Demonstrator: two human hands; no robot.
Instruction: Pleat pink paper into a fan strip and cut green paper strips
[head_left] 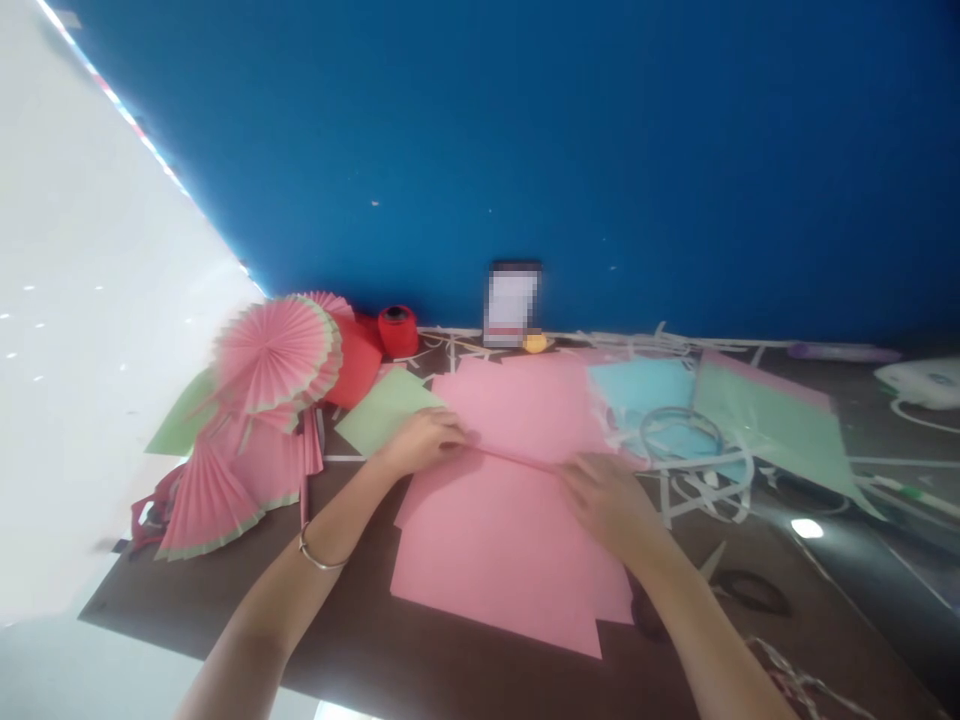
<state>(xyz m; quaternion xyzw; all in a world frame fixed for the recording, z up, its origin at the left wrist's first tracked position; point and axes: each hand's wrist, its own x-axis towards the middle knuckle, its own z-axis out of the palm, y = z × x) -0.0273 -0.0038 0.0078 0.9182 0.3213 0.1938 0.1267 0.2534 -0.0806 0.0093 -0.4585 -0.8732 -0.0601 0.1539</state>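
Observation:
A narrow pink paper strip [514, 459] runs between my two hands above a stack of pink paper [495, 550]. Whether it is rolled or a folded edge of a sheet, I cannot tell. My left hand [427, 440] pinches its left end, fingers closed. At its right end my right hand [604, 498] has its fingers pressed together on it, slightly blurred. A bracelet circles my left wrist. Under the right forearm lie dark-handled scissors [750, 590], partly hidden.
Pleated pink fans with green edges [274, 355] pile up at the left, beside a red roll [398, 332]. A pixelated upright object [512, 305] stands against the blue wall. Blue paper [645, 385], white strips, a ring of tape [681, 433] and green paper [780, 425] lie right.

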